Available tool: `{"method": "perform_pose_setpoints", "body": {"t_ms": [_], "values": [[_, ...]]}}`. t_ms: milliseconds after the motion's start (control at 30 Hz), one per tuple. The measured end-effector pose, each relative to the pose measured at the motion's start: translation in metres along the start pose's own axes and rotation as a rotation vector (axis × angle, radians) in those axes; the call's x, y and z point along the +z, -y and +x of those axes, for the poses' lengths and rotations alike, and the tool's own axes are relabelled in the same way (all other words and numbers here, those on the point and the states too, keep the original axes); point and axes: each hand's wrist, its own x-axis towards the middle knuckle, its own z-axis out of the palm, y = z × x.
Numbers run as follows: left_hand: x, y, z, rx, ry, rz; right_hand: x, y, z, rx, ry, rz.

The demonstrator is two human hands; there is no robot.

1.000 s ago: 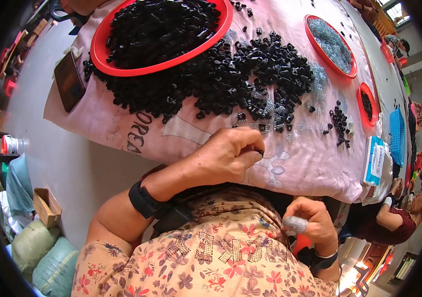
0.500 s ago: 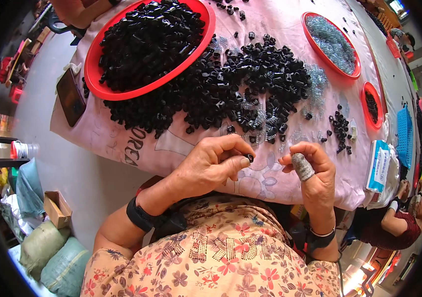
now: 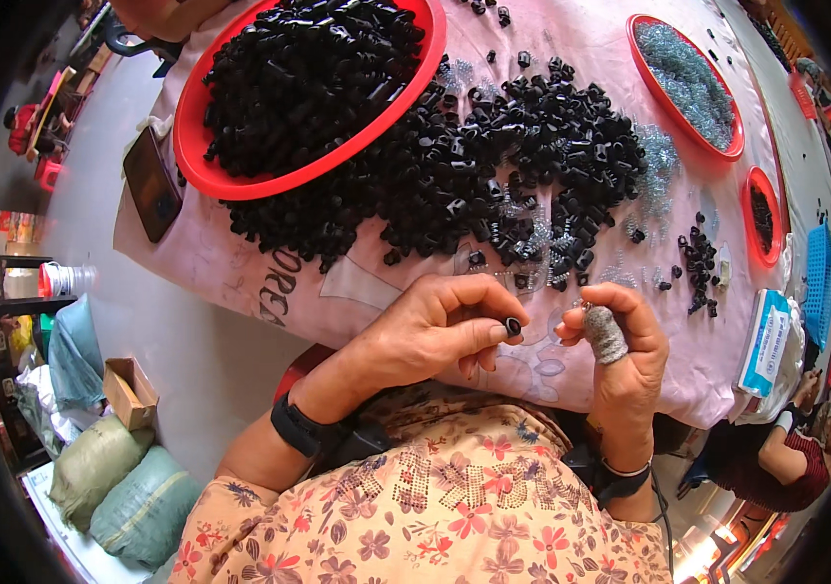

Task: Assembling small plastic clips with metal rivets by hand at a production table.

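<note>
Between thumb and fingertips, my left hand [image 3: 449, 326] pinches a small black plastic piece [image 3: 513, 327], its round open end facing my right hand. My right hand [image 3: 625, 341] is held close by, its thumb wrapped in a grey cloth sleeve [image 3: 605, 336]. Its thumb and forefinger are pressed together on a tiny shiny bit that looks like a metal spring. The two hands are apart, over the near edge of the pink cloth [image 3: 357, 282]. Beyond them spreads a heap of loose black plastic pieces [image 3: 435, 185], with thin metal springs [image 3: 654, 170] scattered at its right side.
A large red basin [image 3: 313, 185] of black pieces stands at the far left, beside a phone [image 3: 152, 185]. At right are a red tray of springs [image 3: 685, 88], a smaller red tray [image 3: 762, 216], a blue-white packet [image 3: 766, 343] and a blue basket [image 3: 819, 287]. Other people sit nearby.
My left hand has turned slightly, so the black piece's open end shows more. Both hands stay close together. The whole view has shifted a little, moving the table's things rightward.
</note>
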Motion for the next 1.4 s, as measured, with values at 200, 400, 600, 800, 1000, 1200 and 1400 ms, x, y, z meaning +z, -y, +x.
{"method": "perform_pose_setpoints", "body": {"t_ms": [200, 400, 600, 800, 1000, 1200, 1400], "values": [[0.000, 0.002, 0.002, 0.014, 0.045, 0.006, 0.011, 0.004, -0.005, -0.034, 0.083, -0.118], [0.003, 0.000, 0.002, 0.006, 0.039, -0.012, 0.002, -0.004, 0.001, -0.148, 0.188, -0.187], [0.006, 0.003, 0.002, -0.061, 0.048, -0.109, 0.011, -0.002, -0.006, 0.042, 0.064, -0.002], [0.004, 0.003, 0.001, -0.058, 0.050, -0.091, 0.011, -0.006, -0.004, -0.104, 0.124, -0.109], [0.003, 0.004, 0.000, -0.052, 0.023, -0.058, 0.009, -0.007, 0.000, -0.279, 0.158, -0.382], [0.003, 0.008, 0.000, -0.021, 0.019, -0.045, 0.011, -0.004, -0.002, -0.264, 0.152, -0.406], [-0.001, 0.004, -0.002, -0.064, 0.051, -0.063, 0.011, -0.007, -0.005, -0.072, 0.156, -0.130]]}}
